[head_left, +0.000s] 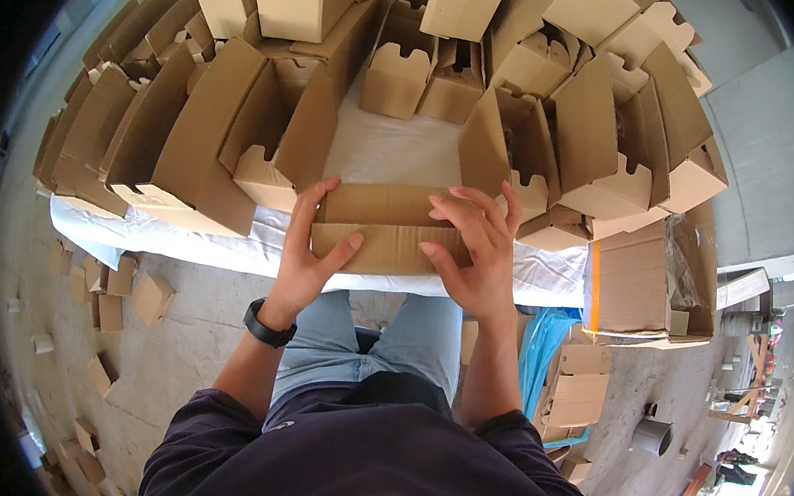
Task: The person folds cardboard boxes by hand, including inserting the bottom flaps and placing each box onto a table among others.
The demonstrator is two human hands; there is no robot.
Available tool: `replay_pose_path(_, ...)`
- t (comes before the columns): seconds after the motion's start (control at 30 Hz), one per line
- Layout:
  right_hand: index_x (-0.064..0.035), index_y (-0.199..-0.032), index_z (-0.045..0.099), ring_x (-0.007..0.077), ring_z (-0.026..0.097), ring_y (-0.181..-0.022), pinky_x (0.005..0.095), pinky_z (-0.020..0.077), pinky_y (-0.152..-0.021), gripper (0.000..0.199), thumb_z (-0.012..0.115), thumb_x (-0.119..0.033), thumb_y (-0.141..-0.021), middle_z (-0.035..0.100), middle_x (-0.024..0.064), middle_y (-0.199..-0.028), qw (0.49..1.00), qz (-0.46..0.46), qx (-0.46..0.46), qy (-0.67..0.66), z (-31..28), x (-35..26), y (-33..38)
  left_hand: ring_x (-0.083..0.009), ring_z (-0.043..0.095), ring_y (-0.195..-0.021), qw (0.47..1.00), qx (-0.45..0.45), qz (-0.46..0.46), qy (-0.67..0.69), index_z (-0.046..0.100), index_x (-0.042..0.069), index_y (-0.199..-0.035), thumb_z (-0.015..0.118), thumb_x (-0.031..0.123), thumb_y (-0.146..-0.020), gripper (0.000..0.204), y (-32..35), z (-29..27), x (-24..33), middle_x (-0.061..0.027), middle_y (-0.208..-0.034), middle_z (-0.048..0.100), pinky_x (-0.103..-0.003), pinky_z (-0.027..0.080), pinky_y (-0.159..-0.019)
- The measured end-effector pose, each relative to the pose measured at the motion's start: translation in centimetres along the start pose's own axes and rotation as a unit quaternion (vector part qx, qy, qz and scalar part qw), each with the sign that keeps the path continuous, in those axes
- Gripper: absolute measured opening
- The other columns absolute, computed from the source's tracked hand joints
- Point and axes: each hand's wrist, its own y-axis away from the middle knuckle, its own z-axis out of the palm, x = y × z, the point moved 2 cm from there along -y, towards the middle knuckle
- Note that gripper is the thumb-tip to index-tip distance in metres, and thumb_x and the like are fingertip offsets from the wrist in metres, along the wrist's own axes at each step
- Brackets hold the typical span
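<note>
A small, long brown cardboard box [374, 249] lies in front of me at the near edge of the white-covered table. My left hand [307, 241] grips its left end, thumb on the near wall and fingers along the end. At the right end my right hand [476, 250] holds it, thumb against the near wall and bent fingers reaching over the top toward the far side. Part of the right end is hidden under that hand. A black band is on my left wrist.
Upright open cardboard boxes [210, 131] crowd the left, with more boxes [602, 134] at right and several stacked behind. White cloth [386, 145] covers the table. A large carton [633, 276] stands at the right edge beside blue plastic [542, 362]. Small boxes [152, 299] lie on the floor.
</note>
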Motion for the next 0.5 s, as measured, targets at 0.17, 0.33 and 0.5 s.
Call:
replay_pose_path(0.17,-0.0076,-0.096,0.070,0.0264,0.061,-0.100,0.0510,0.0256,-0.110,0.027,0.076,-0.024,-0.075,0.066,0.0049,-0.079,0.999,-0.046,-0.003,0.013,0.3,0.5,-0.5,-0.0233,0.046,-0.125,1.000,-0.003,0.005,-0.002,0.043,0.003,-0.140,0.074,0.012,-0.084,0.065,0.2,0.1,0.2,-0.0114,-0.135,0.046,-0.035,0.038,-0.106)
replay_pose_path(0.33,-0.0067,-0.079,0.065,0.0269,0.057,-0.084,0.0492,0.0338,-0.102,0.028,0.075,-0.032,-0.072,0.057,0.0064,-0.070,0.997,-0.072,-0.036,0.011,0.2,1.3,-1.2,-0.0235,0.045,-0.127,1.000,-0.013,0.016,-0.009,0.042,0.002,-0.140,0.075,0.013,-0.084,0.066,0.2,-0.1,-0.3,-0.0120,-0.136,0.045,-0.036,0.037,-0.107)
replay_pose_path(0.5,-0.0087,-0.074,0.057,0.0264,0.052,-0.080,0.0464,0.0377,-0.093,0.032,0.074,-0.036,-0.074,0.052,0.0059,-0.073,0.993,-0.095,-0.053,0.055,0.1,0.4,-1.6,-0.0237,0.045,-0.127,1.000,-0.010,0.005,0.025,0.042,0.002,-0.140,0.075,0.012,-0.084,0.066,0.2,-0.2,-0.6,-0.0118,-0.137,0.045,-0.036,0.037,-0.107)
